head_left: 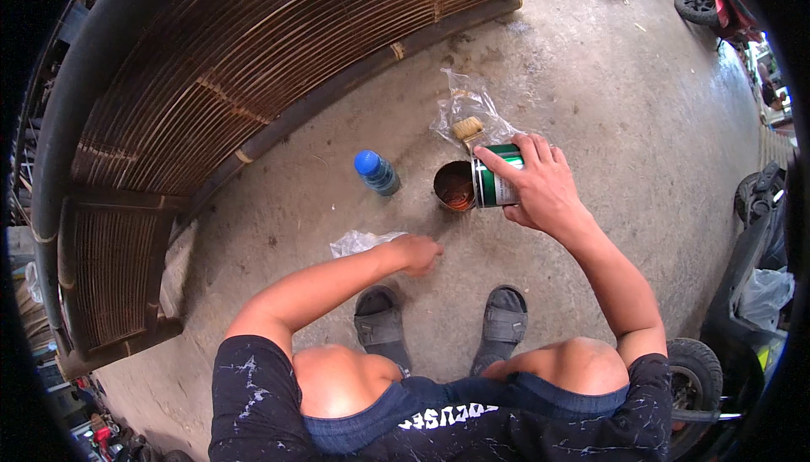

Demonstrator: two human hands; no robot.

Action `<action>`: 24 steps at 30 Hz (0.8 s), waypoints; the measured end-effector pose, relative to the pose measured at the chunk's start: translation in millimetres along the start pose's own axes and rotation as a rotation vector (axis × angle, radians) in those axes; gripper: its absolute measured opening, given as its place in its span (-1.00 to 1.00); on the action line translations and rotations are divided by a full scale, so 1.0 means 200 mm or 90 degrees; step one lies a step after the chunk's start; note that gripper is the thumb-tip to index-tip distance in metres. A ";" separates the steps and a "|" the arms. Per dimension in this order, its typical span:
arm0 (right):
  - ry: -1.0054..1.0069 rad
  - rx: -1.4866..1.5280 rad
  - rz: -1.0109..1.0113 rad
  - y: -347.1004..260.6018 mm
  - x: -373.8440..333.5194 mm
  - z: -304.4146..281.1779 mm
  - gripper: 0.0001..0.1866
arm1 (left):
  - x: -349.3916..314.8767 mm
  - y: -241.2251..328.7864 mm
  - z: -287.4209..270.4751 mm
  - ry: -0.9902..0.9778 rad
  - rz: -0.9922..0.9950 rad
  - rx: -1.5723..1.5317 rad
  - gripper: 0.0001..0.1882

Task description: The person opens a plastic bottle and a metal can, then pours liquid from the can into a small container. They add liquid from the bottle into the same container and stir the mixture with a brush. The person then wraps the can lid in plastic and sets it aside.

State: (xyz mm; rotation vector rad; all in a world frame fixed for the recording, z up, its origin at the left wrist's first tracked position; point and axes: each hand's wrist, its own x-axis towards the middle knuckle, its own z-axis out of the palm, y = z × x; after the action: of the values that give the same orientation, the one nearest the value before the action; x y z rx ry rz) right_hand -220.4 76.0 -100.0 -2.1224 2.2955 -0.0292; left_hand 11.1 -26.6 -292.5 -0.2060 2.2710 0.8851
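Note:
My right hand (540, 182) is wrapped round a green and white can (499, 177), tipped on its side so that its end points left. Beside that end stands an open dark tin (456, 188) with reddish-brown liquid at the bottom; whether the two touch I cannot tell. Low over the floor, in front of my feet, my left hand (415, 253) is smeared by motion and its fingers are unclear. A brush with pale bristles (467, 129) lies just beyond the tin, on a clear plastic bag (460, 95). To the left stands a bottle with a blue cap (377, 172).
Another clear plastic piece (359, 243) lies by my left forearm. A large bamboo-slat bench (228, 65) fills the upper left. My sandalled feet (502, 318) rest on the concrete floor (607, 124). A wheel (694, 376) stands at the lower right, and a red vehicle (730, 6) at the far right.

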 end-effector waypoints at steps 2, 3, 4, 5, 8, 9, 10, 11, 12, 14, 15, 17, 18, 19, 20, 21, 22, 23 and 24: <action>-0.017 -0.033 -0.021 0.02 0.01 0.01 0.15 | 0.00 -0.02 0.00 0.055 0.052 0.018 -0.50; -0.026 -0.049 -0.031 0.03 0.01 0.01 0.15 | 0.02 -0.01 0.00 0.045 0.046 0.020 -0.52; -0.015 -0.041 -0.030 0.02 0.01 0.01 0.15 | 0.02 -0.02 0.01 0.033 0.033 0.019 -0.54; -0.004 -0.032 -0.030 0.01 0.00 0.00 0.15 | 0.02 -0.02 0.02 0.021 0.019 0.017 -0.55; -0.018 -0.038 -0.032 0.02 0.01 0.01 0.14 | 0.03 -0.03 0.01 0.012 0.017 0.033 -0.55; -0.031 -0.046 -0.034 0.03 0.01 0.01 0.14 | 0.05 -0.02 0.00 0.006 0.023 0.040 -0.55; -0.015 -0.037 -0.030 0.02 0.01 0.01 0.14 | 0.04 -0.02 0.01 -0.005 0.022 0.042 -0.55; 0.000 -0.028 -0.027 0.02 0.01 -0.01 0.14 | 0.03 -0.02 0.02 -0.016 0.021 0.045 -0.56; 0.016 -0.019 -0.023 0.01 0.01 -0.02 0.14 | 0.02 -0.03 0.03 -0.008 0.015 0.039 -0.56; 0.001 -0.036 -0.029 0.02 0.02 -0.01 0.14 | 0.04 -0.04 0.03 0.018 0.016 0.034 -0.56; -0.006 -0.044 -0.032 0.02 0.02 0.00 0.14 | 0.05 -0.04 0.04 0.033 0.032 0.029 -0.55; -0.001 -0.048 -0.039 0.02 0.02 0.01 0.13 | 0.03 -0.05 0.05 0.055 0.056 0.016 -0.52; 0.004 -0.038 -0.033 0.01 0.02 0.00 0.13 | 0.03 -0.06 0.05 0.050 0.049 0.016 -0.52; 0.008 -0.032 -0.026 0.01 0.02 -0.01 0.13 | 0.03 -0.05 0.04 0.046 0.045 0.015 -0.52; 0.009 -0.035 -0.030 0.02 0.01 -0.01 0.13 | 0.03 -0.04 0.04 0.043 0.041 0.014 -0.52; 0.009 -0.038 -0.033 0.02 0.01 0.00 0.13 | 0.05 -0.04 0.05 0.041 0.045 0.015 -0.53; 0.012 -0.037 -0.038 0.02 0.02 0.01 0.14 | 0.05 -0.06 0.06 0.037 0.043 0.016 -0.55; 0.008 -0.030 -0.034 0.01 0.02 0.00 0.14 | 0.05 -0.07 0.07 0.034 0.042 0.017 -0.56; 0.004 -0.023 -0.031 0.00 0.03 -0.02 0.15 | 0.04 -0.08 0.08 0.029 0.033 0.020 -0.57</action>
State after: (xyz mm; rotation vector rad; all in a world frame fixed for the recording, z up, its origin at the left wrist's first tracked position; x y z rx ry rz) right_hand -221.8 70.9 -95.8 -2.1976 2.2651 0.0061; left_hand 18.9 -28.8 -315.3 -0.1551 2.3400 0.8780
